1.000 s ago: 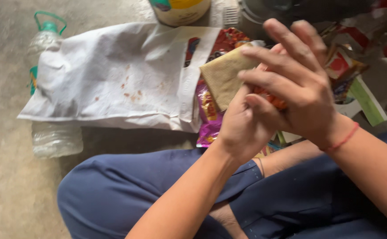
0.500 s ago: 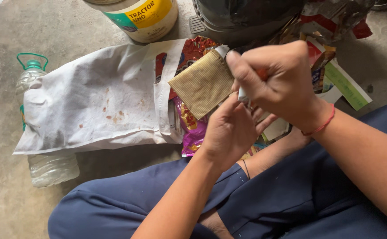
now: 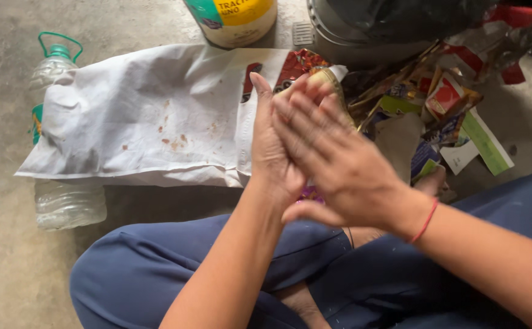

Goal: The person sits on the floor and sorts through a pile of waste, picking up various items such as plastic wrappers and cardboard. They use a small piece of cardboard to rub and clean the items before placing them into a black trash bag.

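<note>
Soft, even daylight falls on the floor [image 3: 10, 268]; shadows are weak, there is no glare, and the hands look slightly blurred.
</note>
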